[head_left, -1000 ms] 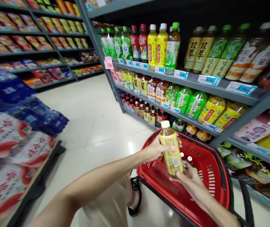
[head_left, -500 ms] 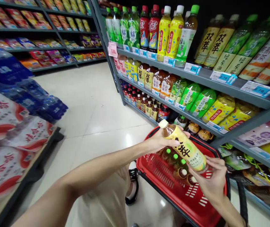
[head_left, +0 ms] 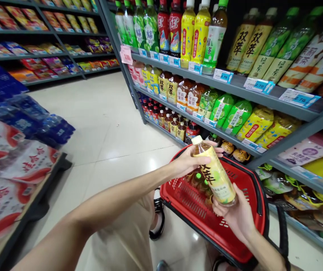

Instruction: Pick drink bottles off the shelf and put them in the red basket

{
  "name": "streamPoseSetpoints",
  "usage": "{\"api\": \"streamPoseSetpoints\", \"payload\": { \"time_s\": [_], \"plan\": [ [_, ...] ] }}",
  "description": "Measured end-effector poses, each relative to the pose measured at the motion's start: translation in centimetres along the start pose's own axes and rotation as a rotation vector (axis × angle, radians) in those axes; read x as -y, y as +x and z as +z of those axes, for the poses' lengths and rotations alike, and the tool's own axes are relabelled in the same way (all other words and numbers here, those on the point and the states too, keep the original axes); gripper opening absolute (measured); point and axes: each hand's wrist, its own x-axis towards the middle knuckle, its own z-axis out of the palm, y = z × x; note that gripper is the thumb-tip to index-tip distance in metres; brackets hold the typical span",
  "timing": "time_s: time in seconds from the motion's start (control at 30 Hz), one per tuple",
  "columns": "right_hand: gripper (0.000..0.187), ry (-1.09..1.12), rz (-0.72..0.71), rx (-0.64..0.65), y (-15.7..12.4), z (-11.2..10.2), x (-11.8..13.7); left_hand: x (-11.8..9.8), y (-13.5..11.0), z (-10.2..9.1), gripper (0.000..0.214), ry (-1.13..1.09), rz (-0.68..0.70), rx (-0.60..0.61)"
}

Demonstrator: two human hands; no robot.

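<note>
Two hands on one yellow tea bottle (head_left: 215,174), tilted: my left hand (head_left: 188,163) grips neck end, my right hand (head_left: 236,214) cups base. Red basket (head_left: 256,192) right below, more bottles (head_left: 199,180) inside.

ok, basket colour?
Red basket, dark rim; head view shows it best.

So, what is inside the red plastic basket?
The red plastic basket holds several bottles with green caps; the yellow-labelled tea bottle and both hands hide the rest.
</note>
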Motion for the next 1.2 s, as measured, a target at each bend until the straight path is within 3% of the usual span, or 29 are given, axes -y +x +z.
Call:
{"api": "streamPoseSetpoints", "payload": {
  "time_s": [0.07,0.2,0.27,0.37,0.47,0.6,0.67,0.8,0.93,1.07,1.2],
  "plan": [
    [0.066,-0.017,0.177,0.049,0.0,0.3,-0.7,0.2,0.0,0.2,0.062,0.105,-0.051,0.037],
    [0.066,-0.725,0.372,0.168,0.8,-0.2,-1.8,1.5,0.4,0.0,0.067,0.293,-0.128,-0.009],
    [0.065,-1.007,0.356,0.155,1.5,-0.5,-1.7,2.4,0.5,-0.5,0.065,0.394,-0.115,-0.101],
    [0.063,-1.247,0.262,0.06,2.4,-1.3,-0.7,3.6,0.5,-1.3,0.063,0.567,-0.104,-0.209],
    [0.036,-1.542,0.174,-0.048,2.8,-2.7,0.9,4.9,0.4,-1.9,0.061,0.865,-0.123,-0.215],
    [0.03,-1.781,0.266,-0.066,3.2,-4.9,3.0,8.3,0.8,-2.5,0.053,1.468,-0.268,-0.072],
    [0.026,-1.846,0.317,-0.029,3.4,-5.6,3.8,11.1,1.2,-2.9,0.051,1.631,-0.35,0.034],
    [0.03,-1.908,0.38,0.023,3.9,-6.4,4.5,17.3,1.6,-4.1,0.055,1.77,-0.457,0.283],
    [0.032,-1.898,0.445,0.035,4.1,-7.2,4.3,22.4,1.5,-5.3,0.047,1.877,-0.479,0.543],
    [0.032,-1.863,0.443,0.062,3.8,-7.9,4.3,25.7,1.3,-6.1,0.045,1.975,-0.446,0.707],
    [0.031,-1.865,0.41,0.08,3.1,-7.8,4.6,27.3,0.8,-6.5,0.036,2.058,-0.382,0.76]
  ]
}}
